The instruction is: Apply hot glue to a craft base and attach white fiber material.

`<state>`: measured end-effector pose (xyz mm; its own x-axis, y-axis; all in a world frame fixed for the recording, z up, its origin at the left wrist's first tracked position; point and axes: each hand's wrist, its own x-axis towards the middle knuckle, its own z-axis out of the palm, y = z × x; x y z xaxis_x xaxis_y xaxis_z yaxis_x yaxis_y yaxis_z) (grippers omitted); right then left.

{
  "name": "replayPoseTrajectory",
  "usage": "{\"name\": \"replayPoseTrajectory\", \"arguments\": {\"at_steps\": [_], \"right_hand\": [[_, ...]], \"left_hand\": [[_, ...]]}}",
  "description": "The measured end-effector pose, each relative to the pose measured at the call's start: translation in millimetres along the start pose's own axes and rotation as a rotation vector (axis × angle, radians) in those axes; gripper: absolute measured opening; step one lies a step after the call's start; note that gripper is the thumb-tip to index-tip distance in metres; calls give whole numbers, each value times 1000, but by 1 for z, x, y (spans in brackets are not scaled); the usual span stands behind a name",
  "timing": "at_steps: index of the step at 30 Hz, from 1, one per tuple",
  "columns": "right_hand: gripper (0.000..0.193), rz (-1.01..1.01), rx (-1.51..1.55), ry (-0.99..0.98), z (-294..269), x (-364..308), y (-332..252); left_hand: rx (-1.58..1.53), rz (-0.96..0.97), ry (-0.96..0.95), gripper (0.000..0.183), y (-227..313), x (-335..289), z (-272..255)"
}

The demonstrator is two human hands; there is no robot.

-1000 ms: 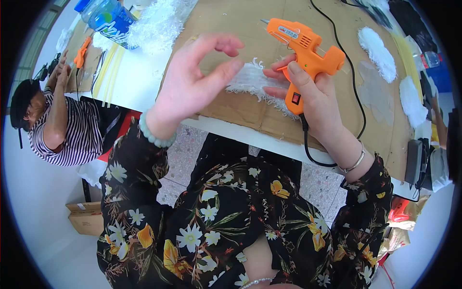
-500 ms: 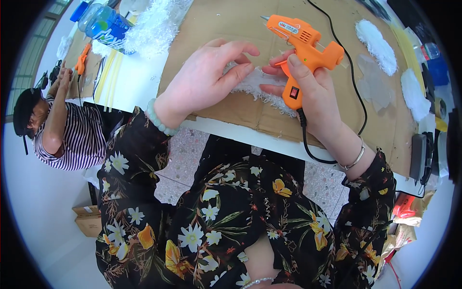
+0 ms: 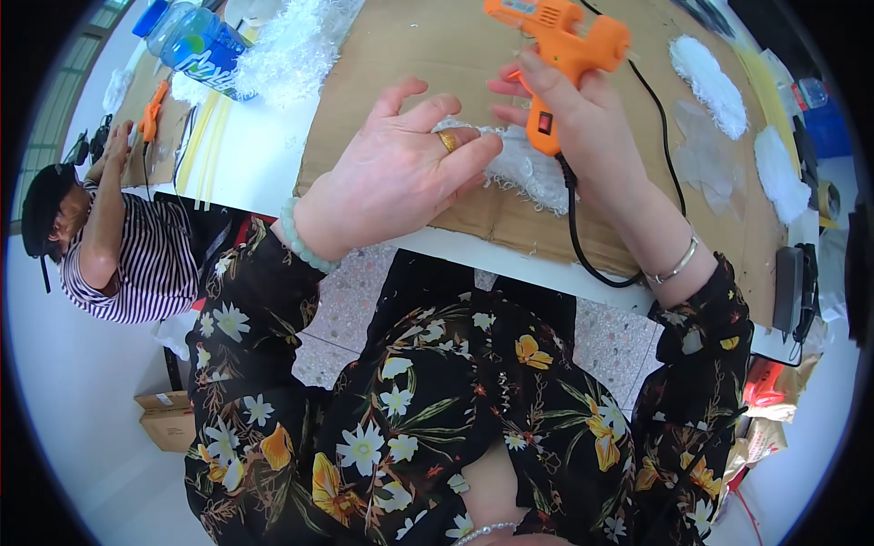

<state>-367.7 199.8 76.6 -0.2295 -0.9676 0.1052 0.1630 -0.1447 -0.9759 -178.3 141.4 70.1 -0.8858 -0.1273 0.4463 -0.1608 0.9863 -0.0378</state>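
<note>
My right hand (image 3: 592, 118) is wrapped round the handle of an orange hot glue gun (image 3: 569, 41), whose nozzle points left and away from me. Its black cord (image 3: 574, 227) hangs from the handle's base. Below the gun, a fluffy white fabric piece (image 3: 533, 173) lies on the brown cardboard (image 3: 391, 45). Over this piece's left end, my left hand (image 3: 401, 168) has its thumb and ringed finger pressed together, while the other fingers stick up. Anything between those fingertips is hidden.
Another person (image 3: 127, 237) sits at the left near a second orange glue gun (image 3: 155, 109). A blue-labelled bottle (image 3: 196, 50), white fluff (image 3: 296, 45) and glue sticks (image 3: 205, 146) are on the left. More white fluffy pieces (image 3: 710, 86) and a clear sheet (image 3: 706, 168) lie right.
The glue gun in my right hand has moved up and left, away from the fluffy piece. My left hand has turned and come closer over the piece, its thumb and finger closing together.
</note>
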Motion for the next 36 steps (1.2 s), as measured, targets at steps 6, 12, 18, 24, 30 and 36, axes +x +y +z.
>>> {"name": "replayPoseTrajectory", "arguments": {"at_steps": [6, 12, 18, 24, 30, 36], "right_hand": [[36, 128, -113, -80, -1, -1, 1], [34, 121, -128, -147, -2, -2, 4], [32, 101, -136, -180, -3, -5, 9], [31, 60, -149, -186, -1, -6, 9], [30, -30, -165, -179, 1, -3, 9], [29, 25, -163, -192, 1, -6, 10]], "left_hand": [[156, 82, 19, 30, 1, -4, 3], [114, 102, 49, 31, 1, -7, 1], [-81, -278, 164, 48, -9, -14, -4], [-254, -338, 105, 57, -7, -21, 4], [-185, -220, 141, 49, -6, -20, 5], [-58, -128, 106, 48, -4, -15, 3]]}}
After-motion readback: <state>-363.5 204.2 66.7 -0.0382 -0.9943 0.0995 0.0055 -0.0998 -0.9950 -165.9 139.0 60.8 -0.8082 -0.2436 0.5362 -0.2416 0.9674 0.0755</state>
